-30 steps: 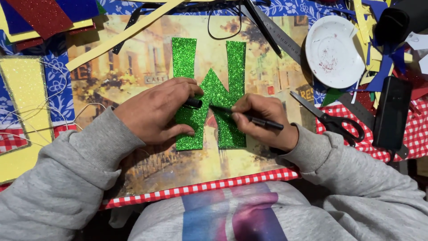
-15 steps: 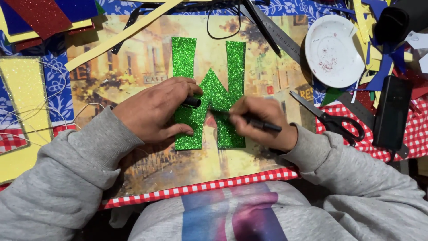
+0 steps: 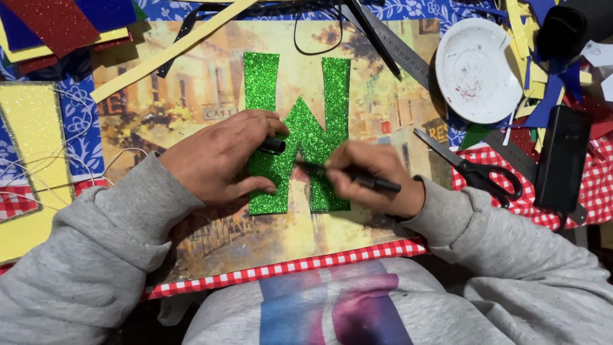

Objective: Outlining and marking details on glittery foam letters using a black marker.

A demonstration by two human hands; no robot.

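A green glitter foam letter [image 3: 316,131], shaped like a W, lies on a picture board [image 3: 191,83] showing a painted street scene. My left hand [image 3: 220,156] presses down on the letter's left leg and holds a small black pen cap [image 3: 273,145] between its fingers. My right hand [image 3: 373,179] grips a black pen [image 3: 357,179], tip pointing left at the inner edge of the letter's middle notch.
Black-handled scissors [image 3: 476,169] lie just right of my right hand. A white plate [image 3: 476,70], a steel ruler [image 3: 399,48] and a black box [image 3: 562,156] sit at the right. Yellow glitter foam [image 3: 29,137] and string lie at the left. Coloured scraps fill the top corners.
My right hand has slid the pen left along the letter's middle edge, and the hand is slightly blurred. My left hand stays in place on the letter.
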